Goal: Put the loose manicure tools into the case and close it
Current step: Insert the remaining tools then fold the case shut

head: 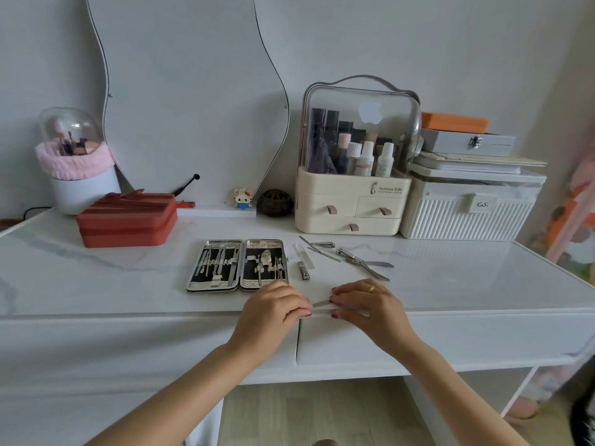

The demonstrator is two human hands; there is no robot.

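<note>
A thin metal tool (321, 303) is pinched at the table's front edge between both hands. The left hand (273, 312) is curled, fingertips closed on the tool's left end; the right hand (370, 305) is curled too, fingertips closed on its right end, a ring seen on one finger. The manicure case (238, 264) is laid open flat on the white table (128, 278), just behind the left hand, both halves filled with strapped-in tools. Loose tools are left to the right of the case: a nail clipper (303, 270) just beside it, a clear glass file (304, 255) behind that, tweezers (318, 249), a second small clipper (323, 244), and nippers (362, 263) with handles spread toward the right. A red zip box (127, 220) is seen at back left, a cream cosmetics organizer (354, 201) at back right, a white ribbed box (467, 214) beside it.
</note>
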